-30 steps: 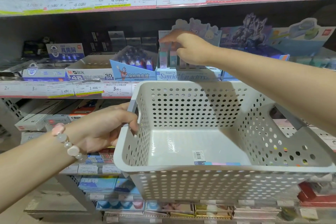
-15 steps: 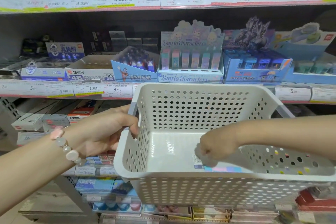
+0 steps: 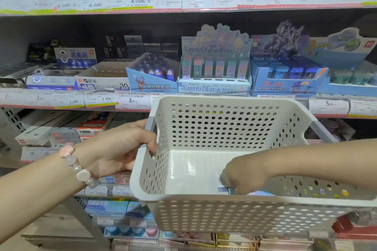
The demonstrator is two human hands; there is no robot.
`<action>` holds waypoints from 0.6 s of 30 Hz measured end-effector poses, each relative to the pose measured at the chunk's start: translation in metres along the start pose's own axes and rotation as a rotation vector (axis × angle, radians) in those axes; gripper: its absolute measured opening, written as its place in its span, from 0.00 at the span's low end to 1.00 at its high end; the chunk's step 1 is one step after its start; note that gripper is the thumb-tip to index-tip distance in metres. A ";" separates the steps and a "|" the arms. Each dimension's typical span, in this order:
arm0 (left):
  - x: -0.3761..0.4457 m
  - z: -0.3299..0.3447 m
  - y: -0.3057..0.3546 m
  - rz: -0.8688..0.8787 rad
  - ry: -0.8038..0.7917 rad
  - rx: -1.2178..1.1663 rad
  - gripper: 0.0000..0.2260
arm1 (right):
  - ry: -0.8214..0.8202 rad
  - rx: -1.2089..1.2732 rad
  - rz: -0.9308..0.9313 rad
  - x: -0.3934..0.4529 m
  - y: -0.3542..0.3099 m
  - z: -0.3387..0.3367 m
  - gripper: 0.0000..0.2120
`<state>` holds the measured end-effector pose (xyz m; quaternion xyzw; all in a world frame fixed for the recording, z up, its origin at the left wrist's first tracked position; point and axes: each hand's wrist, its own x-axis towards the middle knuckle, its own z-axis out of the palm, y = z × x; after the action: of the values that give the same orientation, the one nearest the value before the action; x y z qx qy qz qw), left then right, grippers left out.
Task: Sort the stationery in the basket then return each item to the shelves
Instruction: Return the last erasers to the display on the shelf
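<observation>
Pale plastic, full of round holes: that is the basket, and the right hand is down inside it, near the front wall, fingers curled onto the last flat packet lying on the floor of it. The packet shows a barcode sticker and a pastel edge, blue and pink, mostly hidden under the hand and behind the basket's near rim. Whether the fingers have truly pinched it or only rest on it, I cannot tell from here.

The left hand grips the basket's left rim at the grey handle, fingers wrapped over the edge, holding it up in front of the shelves; a bead bracelet sits on that wrist.

So the step in hand looks like picking out the remaining item, and the basket seems otherwise empty. Beyond the basket, the Sanrio characters display box stands on the middle shelf with a row of pastel packs upright in it; by its colouring the packet probably belongs there. The next move would need a firm pinch on a thin, flat thing, a lift clear of the wall, then a reach up and forward to slot it upright among its fellows.
</observation>
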<state>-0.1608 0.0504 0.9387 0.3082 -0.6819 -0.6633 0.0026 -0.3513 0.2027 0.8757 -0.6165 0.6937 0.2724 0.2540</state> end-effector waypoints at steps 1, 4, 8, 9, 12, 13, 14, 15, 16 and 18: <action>0.000 0.000 0.000 -0.005 0.000 0.005 0.27 | 0.046 0.084 -0.018 -0.001 0.002 -0.003 0.09; 0.000 -0.001 -0.001 -0.009 0.000 0.018 0.27 | 0.106 0.340 -0.056 -0.001 0.002 -0.007 0.05; -0.001 -0.002 -0.002 -0.006 -0.006 0.009 0.27 | 0.079 0.542 -0.096 -0.002 0.002 -0.012 0.08; -0.001 -0.003 -0.002 -0.007 -0.004 0.010 0.27 | 0.094 0.565 -0.107 -0.006 0.003 -0.018 0.07; -0.001 -0.003 -0.003 -0.011 -0.003 0.010 0.27 | 0.217 0.624 -0.163 -0.017 0.009 -0.039 0.10; -0.002 -0.003 -0.003 -0.011 0.000 0.009 0.27 | 0.276 0.652 -0.187 -0.022 0.010 -0.049 0.10; -0.002 -0.003 -0.003 -0.011 0.003 0.009 0.27 | 0.345 0.681 -0.218 -0.028 0.013 -0.059 0.09; -0.002 -0.004 -0.003 -0.009 0.005 0.008 0.27 | 0.425 0.711 -0.246 -0.034 0.015 -0.070 0.07; -0.002 -0.004 -0.003 -0.007 0.003 0.004 0.27 | 0.516 0.742 -0.267 -0.040 0.019 -0.080 0.06; -0.002 -0.003 -0.001 -0.008 0.006 -0.009 0.25 | 0.726 0.763 -0.267 -0.051 0.027 -0.100 0.04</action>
<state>-0.1571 0.0487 0.9386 0.3129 -0.6778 -0.6653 0.0036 -0.3739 0.1725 0.9853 -0.6179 0.7020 -0.2639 0.2361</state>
